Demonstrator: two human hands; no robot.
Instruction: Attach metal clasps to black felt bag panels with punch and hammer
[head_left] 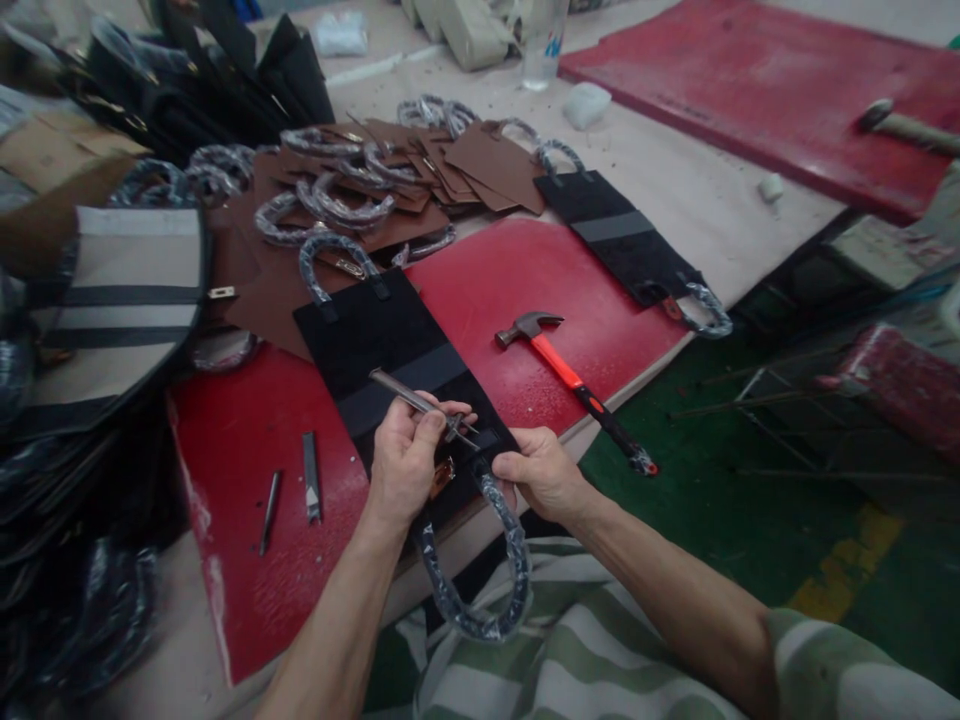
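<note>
A flat black bag panel with a grey band lies across the front of the red board, a plastic-wrapped handle at each end. The near handle hangs over the table edge towards me. My left hand is closed around a slim metal tool with thin pointed prongs, which lie over the panel beside the near handle's base. With thumb on top, my right hand pinches the panel's right corner next to that base. A small gold-coloured metal fitting sits on the panel near my left fingers.
A claw hammer lies right on the red board. A forked steel punch and a thin rod lie left. Brown panels with wrapped handles are heaped behind. Another black panel rests at the right edge.
</note>
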